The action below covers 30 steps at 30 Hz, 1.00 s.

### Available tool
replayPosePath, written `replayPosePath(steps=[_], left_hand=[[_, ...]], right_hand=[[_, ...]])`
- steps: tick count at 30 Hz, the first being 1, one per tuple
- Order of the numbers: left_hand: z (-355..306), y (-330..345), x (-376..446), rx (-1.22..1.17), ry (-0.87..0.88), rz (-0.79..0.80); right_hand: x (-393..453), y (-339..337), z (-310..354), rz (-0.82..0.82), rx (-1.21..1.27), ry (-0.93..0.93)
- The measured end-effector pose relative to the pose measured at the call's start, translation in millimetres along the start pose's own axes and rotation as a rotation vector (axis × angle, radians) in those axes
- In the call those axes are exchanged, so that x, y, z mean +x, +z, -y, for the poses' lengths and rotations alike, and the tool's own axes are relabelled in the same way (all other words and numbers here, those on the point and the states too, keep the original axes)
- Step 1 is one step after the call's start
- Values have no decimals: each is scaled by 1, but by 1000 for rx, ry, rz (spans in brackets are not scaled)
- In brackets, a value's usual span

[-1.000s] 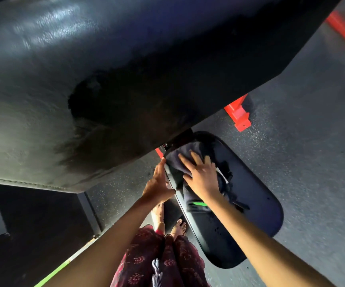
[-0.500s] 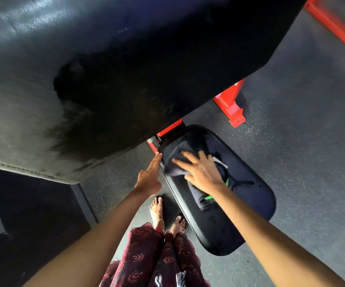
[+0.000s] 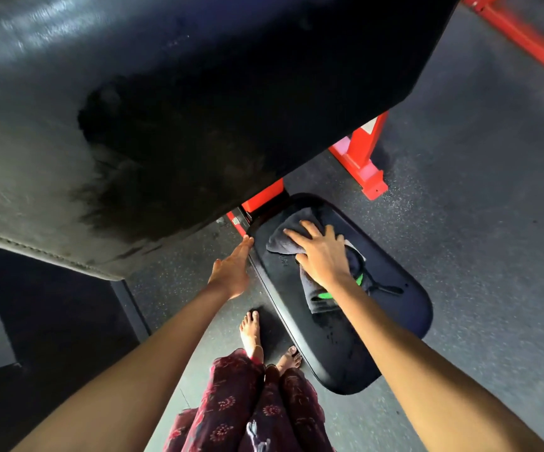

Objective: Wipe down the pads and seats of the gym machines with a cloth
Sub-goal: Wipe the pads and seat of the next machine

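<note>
A black oval seat pad (image 3: 391,321) lies low in the middle right of the head view. On its far end sits a dark grey cloth (image 3: 283,236) with green marks. My right hand (image 3: 322,256) lies flat on the cloth with fingers spread and presses it onto the seat. My left hand (image 3: 233,267) reaches forward with straight fingers, its fingertips touching the seat's left far edge. A large black back pad (image 3: 166,93) fills the upper left, close to the camera.
Red machine frame parts (image 3: 365,164) stand behind the seat, and another red bar (image 3: 531,37) crosses the top right. Dark speckled rubber floor (image 3: 476,190) surrounds the seat. My bare feet (image 3: 251,331) and patterned red clothing are just left of the seat.
My right hand has slid the cloth toward the seat's far end. My left hand has straightened out along the seat's left edge. The view has shifted, showing more red frame.
</note>
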<state>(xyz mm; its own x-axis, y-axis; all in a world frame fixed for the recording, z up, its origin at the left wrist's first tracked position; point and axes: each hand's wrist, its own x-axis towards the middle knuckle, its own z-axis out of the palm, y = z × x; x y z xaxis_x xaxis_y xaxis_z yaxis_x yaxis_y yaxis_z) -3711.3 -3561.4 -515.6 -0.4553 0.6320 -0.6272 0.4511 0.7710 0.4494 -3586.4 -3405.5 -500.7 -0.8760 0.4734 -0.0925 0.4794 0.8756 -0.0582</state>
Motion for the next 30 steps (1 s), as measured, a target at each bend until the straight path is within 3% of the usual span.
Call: replayPosePath(steps=[2, 5, 8, 11, 15, 17, 21, 23, 27, 30], left_hand=[[-6, 4, -1, 12, -17, 13], [-9, 8, -2, 59, -55, 28], [-12, 7, -3, 167, -64, 37], [-17, 5, -6, 207, -62, 43], [-22, 4, -6, 179, -73, 26], [-27, 5, -4, 105, -96, -8], [-43, 6, -2, -135, -150, -137], [-48, 8, -3, -121, -181, -121], [-50, 10, -5, -40, -206, -84], [-48, 6, -3, -35, -181, -77]], right_hand=[[-6, 1, 14, -9, 8, 36], [-36, 5, 29, 25, 35, -193], [-51, 9, 3, 48, 52, -381], [-43, 4, -17, 31, 21, -219], [-41, -1, 17, 25, 80, 32], [-54, 1, 32, 56, 93, -71], [-93, 5, 10, 88, 92, -465], [-93, 3, -13, 88, 72, -378], [-65, -5, -9, 102, 77, 79], [-70, -7, 23, 81, 151, 96]])
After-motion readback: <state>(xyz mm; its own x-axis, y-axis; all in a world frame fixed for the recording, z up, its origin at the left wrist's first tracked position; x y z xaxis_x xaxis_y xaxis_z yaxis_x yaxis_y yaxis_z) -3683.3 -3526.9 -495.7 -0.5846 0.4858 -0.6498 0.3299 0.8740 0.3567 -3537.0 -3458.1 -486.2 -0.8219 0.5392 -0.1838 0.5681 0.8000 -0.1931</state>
